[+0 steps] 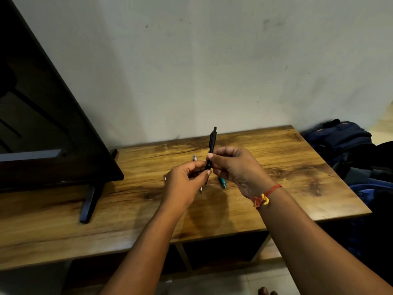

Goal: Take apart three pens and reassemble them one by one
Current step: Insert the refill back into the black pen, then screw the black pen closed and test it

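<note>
A black pen (212,143) stands nearly upright above the wooden table (276,167), clicker end up. My right hand (234,167) pinches its upper barrel and my left hand (185,184) pinches its lower end; the tip is hidden between my fingers. Behind my hands a silver-white pen (195,157) lies on the table, mostly covered, with its metal tip (201,190) showing below my left hand. A teal pen (222,182) lies under my right hand, only its end visible.
A dark TV screen (42,124) on a black stand leg (89,201) fills the table's left side. Dark blue bags (340,141) lie beyond the table's right edge. A wall stands right behind the table. Open shelves sit under the tabletop.
</note>
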